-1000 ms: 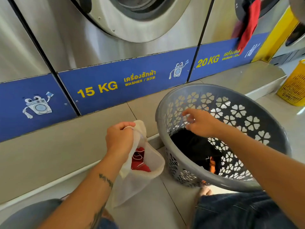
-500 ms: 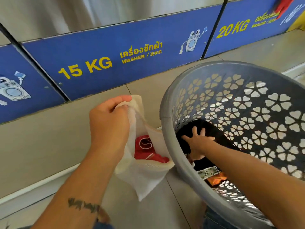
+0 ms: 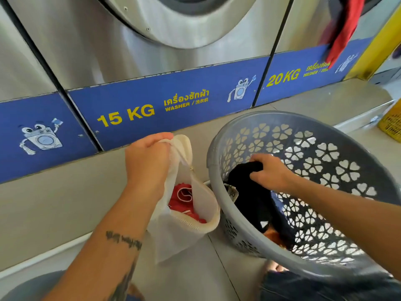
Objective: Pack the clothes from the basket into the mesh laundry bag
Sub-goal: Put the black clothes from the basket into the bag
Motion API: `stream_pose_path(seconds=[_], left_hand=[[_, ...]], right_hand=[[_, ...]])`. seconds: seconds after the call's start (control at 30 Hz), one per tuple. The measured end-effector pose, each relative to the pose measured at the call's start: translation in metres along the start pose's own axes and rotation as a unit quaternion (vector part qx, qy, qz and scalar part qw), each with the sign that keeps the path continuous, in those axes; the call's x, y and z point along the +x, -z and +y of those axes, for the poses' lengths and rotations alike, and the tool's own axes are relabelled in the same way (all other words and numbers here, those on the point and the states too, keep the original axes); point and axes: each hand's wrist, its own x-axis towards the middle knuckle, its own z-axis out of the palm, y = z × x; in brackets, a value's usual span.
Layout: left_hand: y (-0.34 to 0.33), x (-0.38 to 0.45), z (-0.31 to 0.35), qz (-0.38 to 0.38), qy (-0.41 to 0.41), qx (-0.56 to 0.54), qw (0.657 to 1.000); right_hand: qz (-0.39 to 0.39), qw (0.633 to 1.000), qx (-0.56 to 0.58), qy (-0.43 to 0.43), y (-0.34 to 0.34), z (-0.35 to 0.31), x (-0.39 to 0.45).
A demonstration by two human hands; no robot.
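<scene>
We're pinching the bag's rim with our left hand, keeping its mouth gaping beside the basket; a red piece is lying inside. Our right hand is clutching a black garment, ready for transfer.

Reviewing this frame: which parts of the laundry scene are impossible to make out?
Head view only:
- Clothes low in the basket: covered by the black garment and the right hand.
- Mesh bag contents under the red garment: hidden.
- Yellow basket: cut off at the right edge.
</scene>
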Motion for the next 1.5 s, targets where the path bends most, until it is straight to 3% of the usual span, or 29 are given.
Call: stream_pose_path(seconds=[0.2,0.33,0.4,0.5,0.6,0.67,0.83,0.9,1.0,1.07,1.13,1.2,1.23,1.3,1.43,1.5], left_hand=[[0.020,-0.024,0.027,-0.014,-0.029,-0.009,0.999],[0.030,-0.032,0.042,-0.025,-0.077,0.002,0.997],[0.028,-0.034,0.046,-0.029,-0.080,-0.004,0.996],[0.026,-0.042,0.050,-0.040,-0.078,-0.013,0.996],[0.027,-0.047,0.052,-0.055,-0.090,-0.021,0.994],[0.028,-0.047,0.050,-0.057,-0.087,-0.017,0.994],[0.029,-0.039,0.045,-0.054,-0.067,-0.014,0.996],[0.032,-0.032,0.046,-0.048,-0.071,-0.019,0.996],[0.036,-0.025,0.046,-0.038,-0.068,-0.034,0.996],[0.036,-0.022,0.045,-0.046,-0.071,-0.030,0.996],[0.035,-0.022,0.043,-0.060,-0.079,-0.013,0.995],[0.034,-0.021,0.040,-0.063,-0.087,0.002,0.994],[0.033,-0.022,0.040,-0.064,-0.091,0.008,0.994],[0.032,-0.024,0.039,-0.065,-0.095,0.013,0.993],[0.032,-0.028,0.040,-0.062,-0.094,0.008,0.994],[0.033,-0.029,0.039,-0.072,-0.097,0.017,0.992]], right_hand=[[0.086,0.982,0.141,0.087,0.047,-0.083,-0.071],[0.180,0.936,0.271,0.139,0.058,-0.144,-0.107],[0.203,0.923,0.283,0.161,0.037,-0.167,-0.118],[0.132,0.946,0.222,0.198,-0.017,-0.182,-0.126],[-0.035,0.971,0.091,0.217,-0.056,-0.173,-0.117],[-0.125,0.966,-0.005,0.226,-0.065,-0.169,-0.108],[-0.192,0.943,-0.153,0.226,-0.055,-0.183,-0.096],[-0.163,0.945,-0.166,0.229,-0.036,-0.187,-0.096],[-0.031,0.968,-0.113,0.223,-0.002,-0.182,-0.095],[0.035,0.975,-0.142,0.166,0.010,-0.163,-0.091],[-0.026,0.991,-0.127,0.046,0.014,-0.139,-0.086],[-0.140,0.989,0.015,-0.037,0.006,-0.123,-0.083],[-0.159,0.982,0.092,-0.045,0.000,-0.119,-0.083],[-0.107,0.988,0.112,-0.016,-0.011,-0.120,-0.082],[0.057,0.995,-0.032,0.076,-0.015,-0.135,-0.082],[0.123,0.988,0.054,0.074,-0.005,-0.144,-0.082]])
